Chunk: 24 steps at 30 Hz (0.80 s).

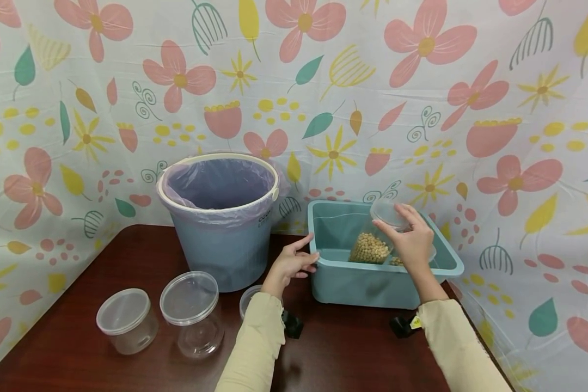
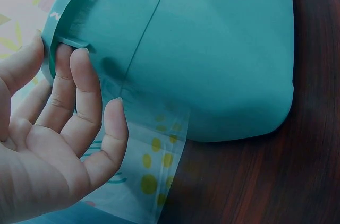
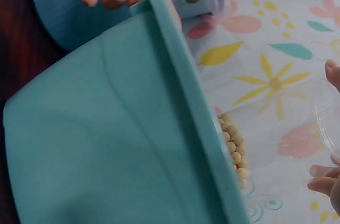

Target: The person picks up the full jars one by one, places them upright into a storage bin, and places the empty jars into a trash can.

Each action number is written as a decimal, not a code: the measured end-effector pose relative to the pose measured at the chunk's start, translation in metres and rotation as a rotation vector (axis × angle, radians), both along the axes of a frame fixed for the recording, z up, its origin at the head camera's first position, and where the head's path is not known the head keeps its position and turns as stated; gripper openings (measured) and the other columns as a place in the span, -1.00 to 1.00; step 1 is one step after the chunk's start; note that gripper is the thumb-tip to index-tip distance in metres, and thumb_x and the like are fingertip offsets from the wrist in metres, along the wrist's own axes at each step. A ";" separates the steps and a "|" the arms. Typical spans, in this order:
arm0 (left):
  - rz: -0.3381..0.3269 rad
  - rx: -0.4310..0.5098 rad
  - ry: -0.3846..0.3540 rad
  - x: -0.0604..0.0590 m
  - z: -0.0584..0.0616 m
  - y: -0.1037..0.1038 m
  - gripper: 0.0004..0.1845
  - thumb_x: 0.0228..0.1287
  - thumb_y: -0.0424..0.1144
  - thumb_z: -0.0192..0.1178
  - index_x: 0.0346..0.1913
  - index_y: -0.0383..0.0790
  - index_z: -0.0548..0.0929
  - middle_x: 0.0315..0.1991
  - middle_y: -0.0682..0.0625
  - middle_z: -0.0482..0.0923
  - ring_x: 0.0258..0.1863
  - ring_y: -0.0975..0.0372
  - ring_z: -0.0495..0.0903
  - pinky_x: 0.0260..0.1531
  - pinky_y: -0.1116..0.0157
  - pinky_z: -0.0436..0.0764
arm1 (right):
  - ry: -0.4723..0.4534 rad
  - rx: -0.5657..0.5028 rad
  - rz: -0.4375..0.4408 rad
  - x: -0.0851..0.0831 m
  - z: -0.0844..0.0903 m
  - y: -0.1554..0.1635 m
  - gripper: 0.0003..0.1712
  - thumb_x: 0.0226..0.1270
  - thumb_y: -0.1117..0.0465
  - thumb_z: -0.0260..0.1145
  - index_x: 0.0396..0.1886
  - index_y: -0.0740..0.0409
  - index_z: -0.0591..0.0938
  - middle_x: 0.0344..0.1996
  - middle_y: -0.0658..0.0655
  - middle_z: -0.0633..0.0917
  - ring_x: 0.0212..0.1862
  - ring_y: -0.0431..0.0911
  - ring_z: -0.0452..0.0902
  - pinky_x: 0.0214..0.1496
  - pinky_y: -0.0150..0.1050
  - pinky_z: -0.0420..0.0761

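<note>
Two grips: the right hand [image 1: 414, 239] clasps its fingers round the bean jar [image 1: 371, 247] near the top; the left hand [image 1: 291, 265] pinches the tub [image 1: 362, 286] rim — probably steadying it.

Floral-print cloth backdrop [image 1: 284, 76] behind dark reddish-brown table [image 1: 343, 354].

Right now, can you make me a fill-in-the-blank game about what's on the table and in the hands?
The ____ hand grips a clear plastic jar of round beige beans.
From the head view, the round blue plastic bucket stands ____ of the rectangular teal plastic basin.
On the dark red-brown table, ____ clear lidded containers show.

Missing words: right; left; three.
</note>
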<state>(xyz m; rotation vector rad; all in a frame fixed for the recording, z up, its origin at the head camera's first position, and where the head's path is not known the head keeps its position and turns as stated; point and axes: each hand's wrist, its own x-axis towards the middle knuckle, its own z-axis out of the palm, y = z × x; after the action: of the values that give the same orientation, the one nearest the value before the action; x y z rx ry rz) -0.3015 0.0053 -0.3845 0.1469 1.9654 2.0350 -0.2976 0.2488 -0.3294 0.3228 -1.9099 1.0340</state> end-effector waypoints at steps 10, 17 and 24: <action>-0.009 0.003 0.006 -0.001 0.000 0.000 -0.38 0.17 -0.23 0.20 0.29 0.13 0.28 -0.43 0.00 0.58 -0.51 0.23 0.59 -0.39 0.21 0.53 | -0.106 0.023 0.014 -0.003 -0.019 -0.001 -0.41 -0.27 0.27 0.55 -0.10 0.31 0.62 -0.11 0.16 0.61 -0.57 -0.52 0.41 -0.50 -0.62 0.37; -0.003 -0.003 0.005 -0.001 0.000 0.001 -0.39 0.15 -0.22 0.21 0.28 0.16 0.30 -0.42 -0.01 0.58 -0.52 0.25 0.58 -0.43 0.26 0.52 | -0.291 0.031 -0.009 -0.002 -0.029 0.004 -0.39 -0.21 0.14 0.53 -0.06 0.24 0.62 -0.08 0.20 0.60 -0.61 -0.43 0.38 -0.54 -0.55 0.36; -0.002 0.001 0.001 0.000 -0.001 0.000 -0.38 0.16 -0.23 0.21 0.29 0.13 0.28 -0.43 0.00 0.58 -0.53 0.26 0.58 -0.30 0.13 0.53 | -0.399 0.119 0.013 -0.003 -0.036 0.009 -0.34 -0.15 0.05 0.49 -0.01 0.28 0.58 -0.03 0.28 0.55 -0.75 -0.25 0.29 -0.68 -0.37 0.31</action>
<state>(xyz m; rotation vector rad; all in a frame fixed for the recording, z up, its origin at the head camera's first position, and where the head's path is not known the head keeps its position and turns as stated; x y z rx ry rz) -0.3016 0.0057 -0.3850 0.1492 1.9643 2.0350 -0.3009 0.2575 -0.3653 0.2059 -2.3350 1.0527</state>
